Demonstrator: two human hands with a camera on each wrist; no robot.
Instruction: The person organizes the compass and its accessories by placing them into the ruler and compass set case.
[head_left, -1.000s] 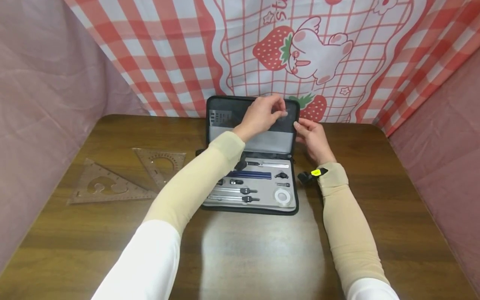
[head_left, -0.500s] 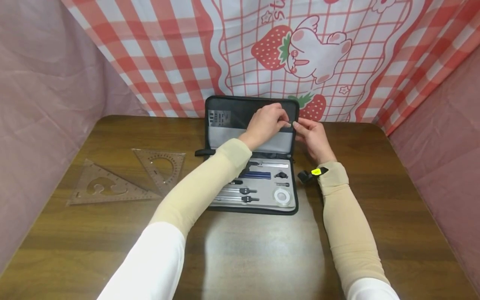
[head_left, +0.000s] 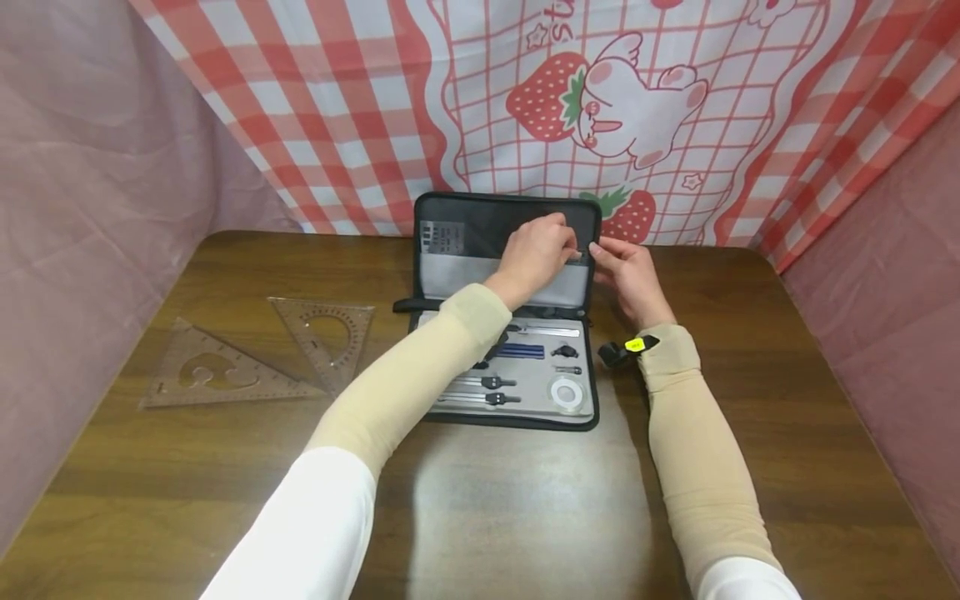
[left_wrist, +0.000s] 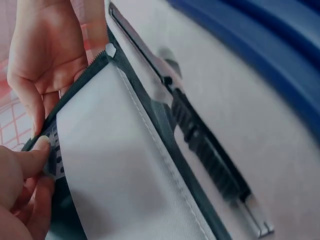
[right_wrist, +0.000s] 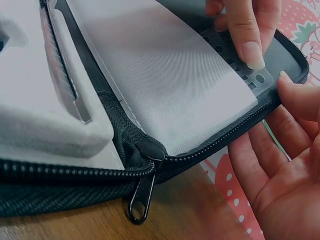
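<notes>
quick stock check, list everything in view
table: 1, brown, under case
case: 1, black, open on table
tray: 1, grey, in case, partly hidden
stencils: 2, clear, in lid
set squares: 2, clear, table left
slim tool: 1, black-silver, far tray
bars: 2+, blue, tray middle
compass tools: 2+, silver, near tray
small fittings: 2+, dark, right tray
ring: 1, white, right tray
cloth: 1, red-white, behind
drapes: 2, pink, both sides
sleeves: 2, beige-white, foreground
wrist device: 1, black, right sleeve
left hand: 1, on stencil
right hand: 1, lid edge
</notes>
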